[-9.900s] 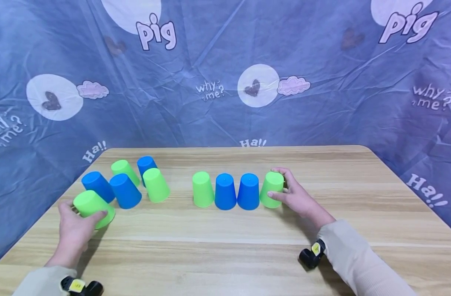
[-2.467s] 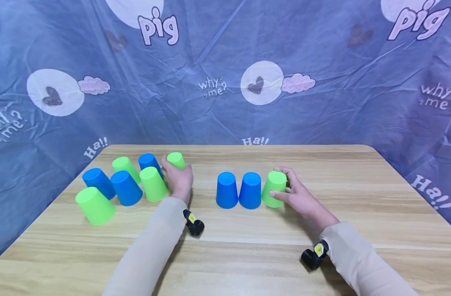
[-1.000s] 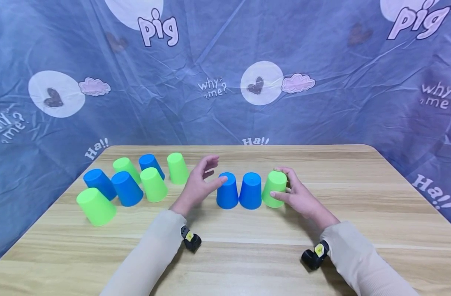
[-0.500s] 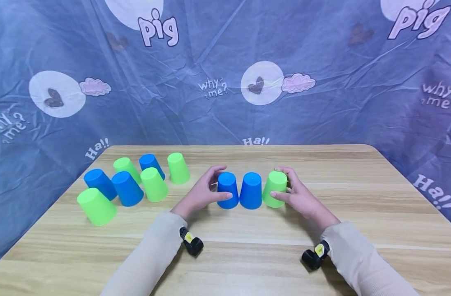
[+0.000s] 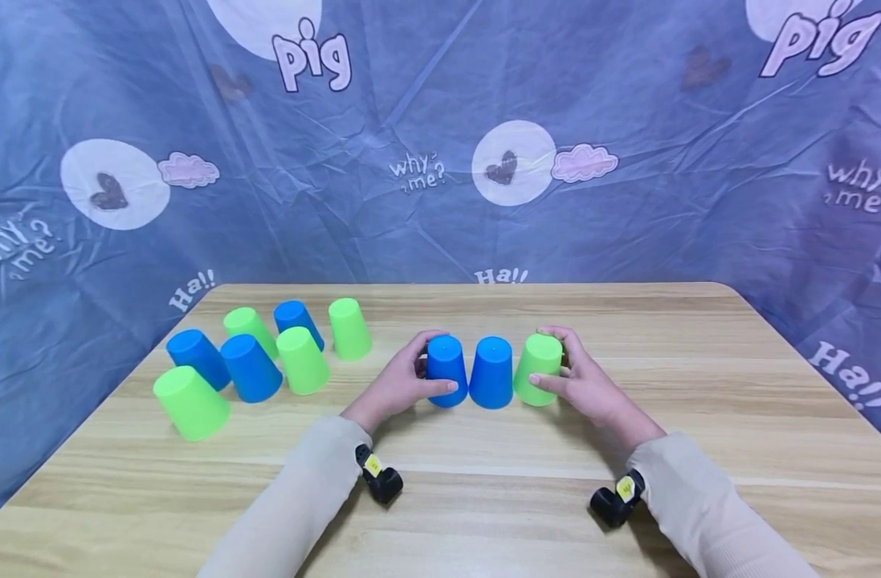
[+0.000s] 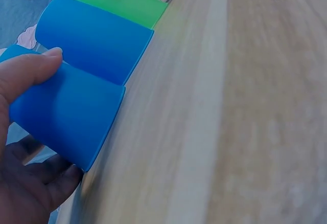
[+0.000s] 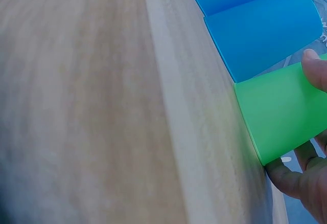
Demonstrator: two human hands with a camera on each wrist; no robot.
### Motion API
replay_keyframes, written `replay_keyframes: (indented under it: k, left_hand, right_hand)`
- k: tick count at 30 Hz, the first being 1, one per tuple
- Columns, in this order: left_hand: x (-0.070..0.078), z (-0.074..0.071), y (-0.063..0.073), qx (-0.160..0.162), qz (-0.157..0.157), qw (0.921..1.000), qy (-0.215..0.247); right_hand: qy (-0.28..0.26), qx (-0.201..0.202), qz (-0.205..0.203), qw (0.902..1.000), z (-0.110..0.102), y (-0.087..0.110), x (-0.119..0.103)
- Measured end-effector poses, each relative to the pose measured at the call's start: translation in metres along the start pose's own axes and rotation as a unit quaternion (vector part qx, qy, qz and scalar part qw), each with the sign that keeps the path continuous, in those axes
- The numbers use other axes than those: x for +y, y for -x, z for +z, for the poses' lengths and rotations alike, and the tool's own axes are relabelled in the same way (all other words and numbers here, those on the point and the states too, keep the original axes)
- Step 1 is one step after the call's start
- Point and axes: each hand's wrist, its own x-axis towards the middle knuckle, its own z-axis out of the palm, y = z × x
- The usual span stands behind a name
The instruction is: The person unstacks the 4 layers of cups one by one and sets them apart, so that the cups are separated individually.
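Three upside-down cups stand side by side in the middle of the table. My left hand [image 5: 400, 384] grips the left blue cup [image 5: 446, 361], thumb across its front and fingers behind. The middle blue cup [image 5: 491, 373] has no hand on it. At the right end, my right hand [image 5: 585, 385] holds a green cup [image 5: 537, 361] with the thumb in front and fingers round the far side. In the left wrist view the thumb lies on the blue cup [image 6: 71, 111]. The right wrist view shows the green cup [image 7: 281, 111] with its rim down on the table.
To the left stand several more upside-down cups, among them a near green cup [image 5: 191, 404], a blue cup [image 5: 250, 369] and a far green cup [image 5: 349, 331]. The wooden table [image 5: 483, 514] ends at a printed blue cloth [image 5: 411, 225] behind.
A green cup from the row's left end now stands at the back of the left group. My left hand has moved right from there onto the left blue cup. The right hand stays put.
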Motion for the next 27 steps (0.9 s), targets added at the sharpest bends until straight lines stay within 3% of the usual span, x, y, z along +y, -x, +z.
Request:
replay_keyframes:
  k: [8,18,27]
  left_hand:
    - [-0.0016,0.0008,0.0003,0.009,-0.013,0.9998,-0.011]
    - [-0.0035,0.0023,0.0017,0.010,-0.004,0.9999,-0.008]
    - [-0.0015,0.0042,0.0036,0.038,-0.004,0.9991,-0.019]
  right_hand:
    - [0.005,0.000,-0.003,1.0000,-0.0006,0.0008,-0.0006]
    - [0.005,0.001,-0.009,0.9999,-0.0008,0.0003,0.0010]
    - [0.005,0.000,-0.006,1.0000,-0.0002,-0.0003,0.0009]
